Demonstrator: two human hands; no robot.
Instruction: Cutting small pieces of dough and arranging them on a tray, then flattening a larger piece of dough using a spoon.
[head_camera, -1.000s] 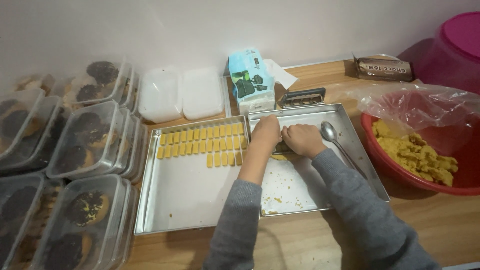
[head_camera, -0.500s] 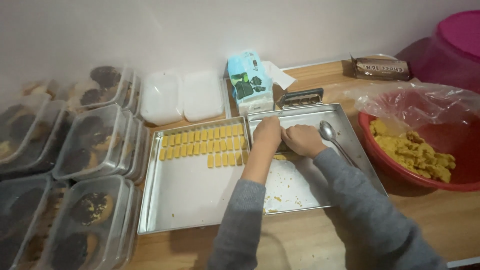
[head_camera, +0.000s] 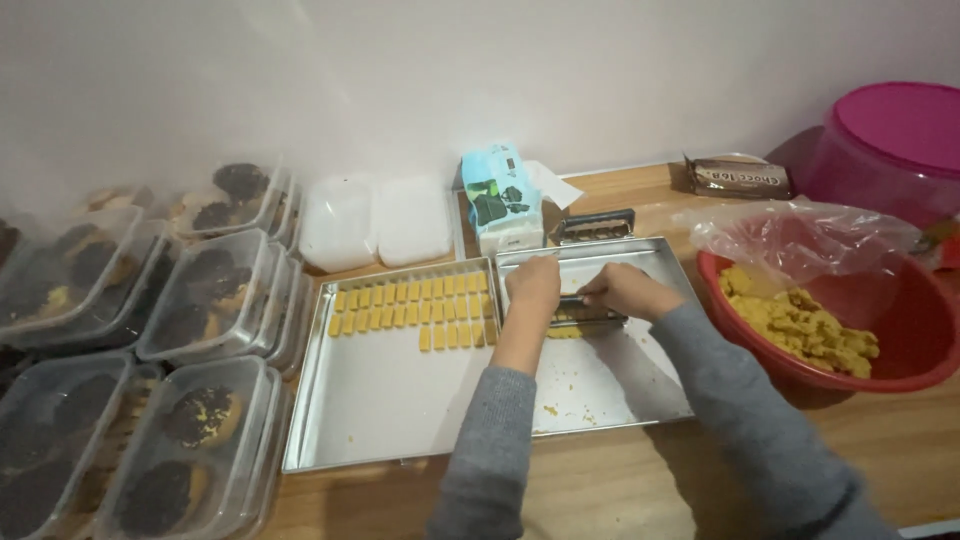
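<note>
Both hands meet over the right metal tray (head_camera: 640, 400): the left hand (head_camera: 533, 285) and the right hand (head_camera: 622, 290) are curled, fingers bent down, around a small metal press (head_camera: 585, 312) resting on a strip of yellow dough (head_camera: 566, 330), one at each end, which steadies it from both sides. Just left, the left tray (head_camera: 380, 410) carries neat rows of cut yellow pieces (head_camera: 415, 305) along its far edge. The red bowl of dough (head_camera: 800, 325) stands on the bench (head_camera: 640, 480) to the right, within easy reach.
</note>
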